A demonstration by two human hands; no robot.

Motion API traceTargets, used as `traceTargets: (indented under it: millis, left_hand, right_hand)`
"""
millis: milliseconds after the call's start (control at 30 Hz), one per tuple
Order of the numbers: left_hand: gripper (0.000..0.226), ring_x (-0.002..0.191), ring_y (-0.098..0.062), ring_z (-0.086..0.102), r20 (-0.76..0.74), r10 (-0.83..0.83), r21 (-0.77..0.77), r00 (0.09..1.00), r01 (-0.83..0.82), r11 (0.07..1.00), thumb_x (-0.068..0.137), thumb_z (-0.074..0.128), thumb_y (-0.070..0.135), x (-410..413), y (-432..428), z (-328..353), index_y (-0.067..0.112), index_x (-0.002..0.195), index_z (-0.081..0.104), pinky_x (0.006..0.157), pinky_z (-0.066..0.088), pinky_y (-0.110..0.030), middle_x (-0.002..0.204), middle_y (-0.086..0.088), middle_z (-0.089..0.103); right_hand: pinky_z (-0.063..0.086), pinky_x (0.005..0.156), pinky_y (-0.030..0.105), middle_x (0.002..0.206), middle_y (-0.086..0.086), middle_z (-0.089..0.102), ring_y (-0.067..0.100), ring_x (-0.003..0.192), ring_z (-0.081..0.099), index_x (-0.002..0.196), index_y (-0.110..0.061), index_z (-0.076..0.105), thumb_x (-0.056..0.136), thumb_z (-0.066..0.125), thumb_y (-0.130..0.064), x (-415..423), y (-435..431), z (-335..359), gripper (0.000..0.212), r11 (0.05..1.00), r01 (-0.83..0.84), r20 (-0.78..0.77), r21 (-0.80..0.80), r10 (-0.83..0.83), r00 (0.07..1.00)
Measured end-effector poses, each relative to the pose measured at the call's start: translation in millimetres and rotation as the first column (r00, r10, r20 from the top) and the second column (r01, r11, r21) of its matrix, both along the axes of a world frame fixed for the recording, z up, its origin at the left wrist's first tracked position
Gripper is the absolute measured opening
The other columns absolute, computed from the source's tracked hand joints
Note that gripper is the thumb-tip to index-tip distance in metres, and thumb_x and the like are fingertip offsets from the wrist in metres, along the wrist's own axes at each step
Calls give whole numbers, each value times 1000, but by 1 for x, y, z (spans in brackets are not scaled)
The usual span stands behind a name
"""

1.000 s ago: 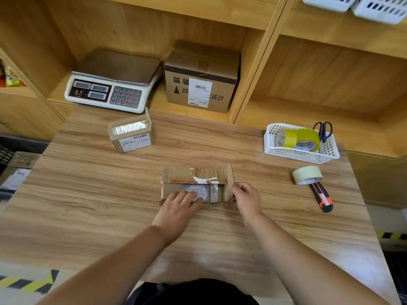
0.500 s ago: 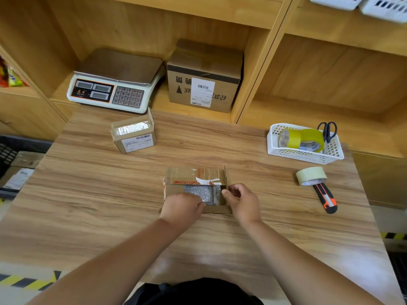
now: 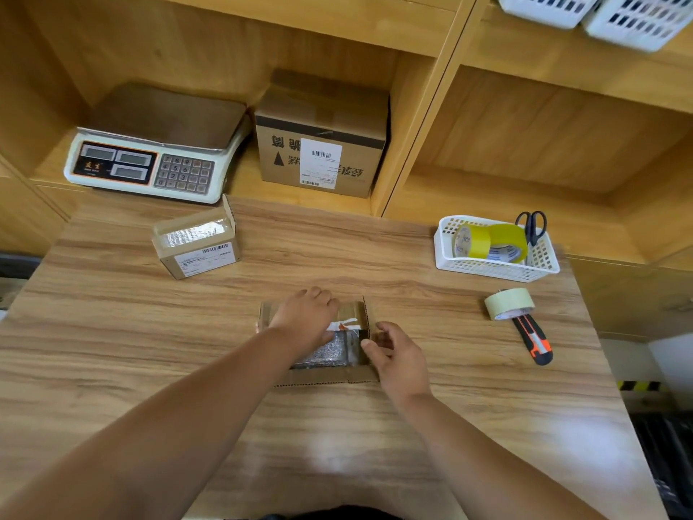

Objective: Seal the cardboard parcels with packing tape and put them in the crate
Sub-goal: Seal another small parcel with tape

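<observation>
A small open cardboard parcel lies at the middle of the wooden table, with a silvery padded packet inside. My left hand reaches over the parcel and lies on its far flap, fingers curled over the flap's far edge. My right hand is at the parcel's right end, with thumb and fingers pinching the end flap. A second small parcel with a white label stands at the back left, one flap up. A pale tape roll rests on the table to the right.
An orange-and-black box cutter lies next to the tape roll. A white basket holds yellow tape and scissors. On the shelf behind are a weighing scale and a bigger labelled box.
My left hand has moved from the parcel's near side up and over onto the far flap. My right hand has shifted slightly right to the end flap.
</observation>
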State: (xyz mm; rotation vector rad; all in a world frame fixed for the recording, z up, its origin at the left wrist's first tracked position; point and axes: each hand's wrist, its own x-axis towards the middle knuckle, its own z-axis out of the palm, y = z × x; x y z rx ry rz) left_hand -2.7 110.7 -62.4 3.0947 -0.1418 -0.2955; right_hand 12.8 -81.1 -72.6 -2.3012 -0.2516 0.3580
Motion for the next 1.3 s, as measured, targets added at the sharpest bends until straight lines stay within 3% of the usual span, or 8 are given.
traceTargets:
  millis: [333,533,633,800,1000,1067,1167,1300]
  left_hand:
    - [35,114,-19,52,-35,-15,-208,999,7,978,102,35,32,24,15,-3,13,124,55,93,45,-31,123,-6,58]
    - [38,105,-22,56,-210,51,-308,976,-116,944,103,31,33,40,26,-5,12,113,62,88,46,-36,114,-5,63]
    - [39,97,-24,57,-248,79,-359,966,-167,918,103,31,33,43,27,-3,10,104,62,81,45,-36,104,-7,63]
    - [37,79,-20,50,-256,131,-394,958,-228,890,103,33,32,44,26,-1,17,73,48,66,36,-31,80,-2,54]
    - [37,81,-20,51,-258,176,-404,950,-272,873,103,33,32,49,25,-2,13,78,52,68,36,-30,84,-5,56]
    - [39,76,-19,48,-259,192,-391,947,-285,875,103,32,33,50,24,-1,17,70,44,65,33,-31,76,-1,51]
    - [39,76,-19,47,-265,195,-390,945,-289,874,103,32,33,50,23,1,15,73,48,65,32,-31,76,0,51]
    - [35,111,-24,55,-257,138,-438,957,-243,866,102,39,33,42,22,1,13,115,65,87,43,-32,120,-5,62]
  right_hand:
    - [49,89,32,119,-3,58,14,99,61,140,-32,44,92,58,-37,-3,-1,2,50,993,-87,51,-80,91,995]
    - [46,95,31,136,2,52,19,122,52,136,-18,52,92,59,-35,-1,0,1,48,935,-168,232,-312,247,941]
    - [56,75,30,114,8,68,24,100,67,115,-6,67,78,65,-34,0,3,0,47,884,-213,348,-416,371,861]
    - [56,55,24,96,2,72,20,76,68,106,-8,70,70,73,-37,4,3,1,46,799,-280,318,-531,495,808]
    - [47,46,22,75,-2,65,18,64,62,95,-12,70,54,88,-42,8,9,2,54,690,-320,272,-650,604,750]
    - [49,51,26,83,3,64,22,74,64,100,-10,69,63,84,-43,9,13,5,52,646,-354,233,-677,643,729]
    - [46,80,37,122,10,52,28,113,49,133,-9,46,93,53,-44,14,19,10,54,549,-423,103,-721,689,717]
    - [41,94,36,136,8,43,24,122,40,139,-10,40,98,40,-45,14,19,14,54,562,-453,54,-692,666,744]
